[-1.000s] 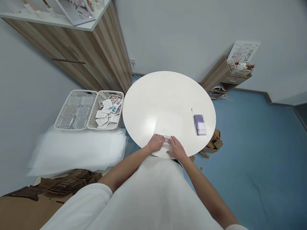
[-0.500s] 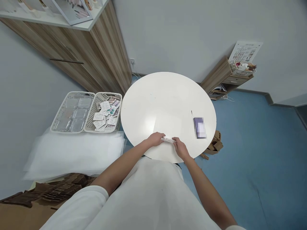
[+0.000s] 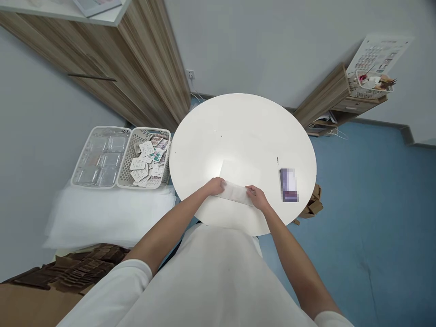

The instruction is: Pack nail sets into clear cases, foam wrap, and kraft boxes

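A flat, whitish translucent packet (image 3: 235, 192), perhaps a clear plastic case under a thin film, stretches between my two hands near the front of the round white table (image 3: 238, 122). My left hand (image 3: 215, 186) is closed on its left end, thumb on top. At the right end, my right hand (image 3: 257, 197) grips it with fingers and thumb. A thin, pale translucent sheet (image 3: 240, 170) lies on the table just beyond the packet; where the two meet is hard to make out.
A blurred purple object (image 3: 289, 185) lies on the table's right side. Left of the table are a basket of clear boxes (image 3: 102, 156), a basket of printed cards (image 3: 146, 159) and stacked translucent sheets (image 3: 109, 215). Cardboard (image 3: 313, 204) is on the floor at right.
The narrow clear piece between my hands now shows as a wider, whitish flat face. Both hands have shifted slightly away from me, and the view has tipped down.
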